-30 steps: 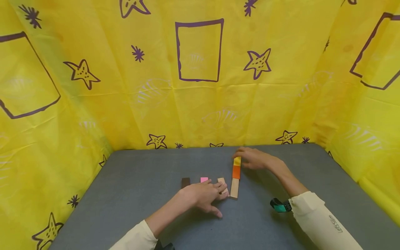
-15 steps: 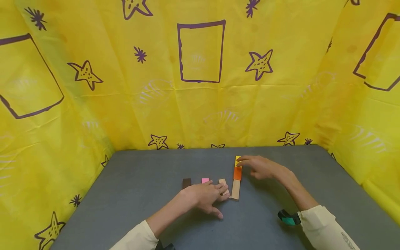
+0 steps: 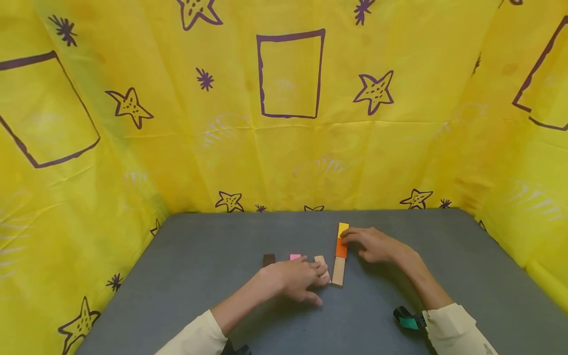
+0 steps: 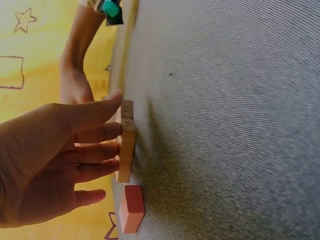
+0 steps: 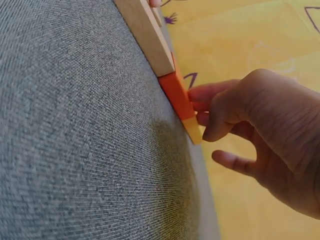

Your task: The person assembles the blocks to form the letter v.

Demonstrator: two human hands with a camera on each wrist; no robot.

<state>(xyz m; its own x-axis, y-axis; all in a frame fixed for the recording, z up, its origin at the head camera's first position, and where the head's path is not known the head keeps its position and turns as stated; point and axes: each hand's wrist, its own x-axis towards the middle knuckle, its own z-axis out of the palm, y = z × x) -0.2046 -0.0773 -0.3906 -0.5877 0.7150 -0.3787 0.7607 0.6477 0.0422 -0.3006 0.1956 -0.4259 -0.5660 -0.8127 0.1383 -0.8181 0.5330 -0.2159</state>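
Observation:
Three blocks lie end to end in a row: yellow (image 3: 343, 228), orange (image 3: 340, 250) and plain wood (image 3: 338, 272). The fingertips of my right hand (image 3: 381, 246) rest on the row where yellow meets orange, its thumb held apart. My left hand (image 3: 293, 280) has its fingers stretched out, touching a second plain wood block (image 3: 318, 259) that slants against the row's near end. Dark markings show on the ends of both wood blocks in the left wrist view. The left hand partly hides a pink block (image 3: 295, 257) and a dark brown block (image 3: 268, 260).
All the blocks lie on a dark grey table (image 3: 213, 241). A yellow cloth (image 3: 222, 162) printed with purple starfish and frames hangs behind it and at both sides. Each wrist wears a black strap; the right strap (image 3: 409, 321) has a green patch.
My right hand has slid nearer along the row, from the yellow block's far end to the orange block. The left hand keeps its place by the slanted wood block.

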